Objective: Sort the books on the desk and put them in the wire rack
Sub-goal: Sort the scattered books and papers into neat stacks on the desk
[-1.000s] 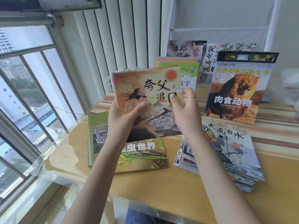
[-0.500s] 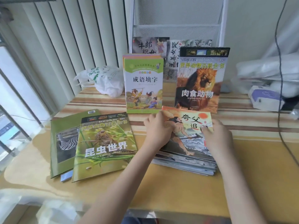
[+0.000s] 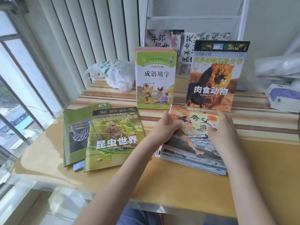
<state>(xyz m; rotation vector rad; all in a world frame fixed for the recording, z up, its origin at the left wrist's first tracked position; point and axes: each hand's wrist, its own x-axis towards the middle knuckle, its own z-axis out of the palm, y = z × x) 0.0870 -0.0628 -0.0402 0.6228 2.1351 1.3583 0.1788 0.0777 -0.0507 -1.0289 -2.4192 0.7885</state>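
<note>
Two hands are now down on the stack of picture books [image 3: 193, 158] at the right of the desk [image 3: 162, 184]; a second ago they held the illustrated picture book [image 3: 193, 135] up in front of the wire rack [image 3: 194, 18], and half a second ago it was already on the stack. It lies face up as the top book, its far left corner lifted a little. Left of the stack, the insect encyclopedia [image 3: 113, 138] lies flat, overlapping the green zebra book [image 3: 76, 133]. Behind, the idiom book [image 3: 155, 80] and the lion encyclopedia [image 3: 215, 77] stand upright against the rack's lower front, partly hiding two storybooks [image 3: 164, 38] inside it. A white plastic bag [image 3: 116, 72] sits by the blinds [image 3: 84, 38], and a white box [image 3: 282, 96] at the far right. The left hand [image 3: 165, 127] grips the top book's left edge with curled fingers. The right hand [image 3: 222, 129] rests on its right side, fingers bent over the cover; whether it pinches the edge I cannot tell.
</note>
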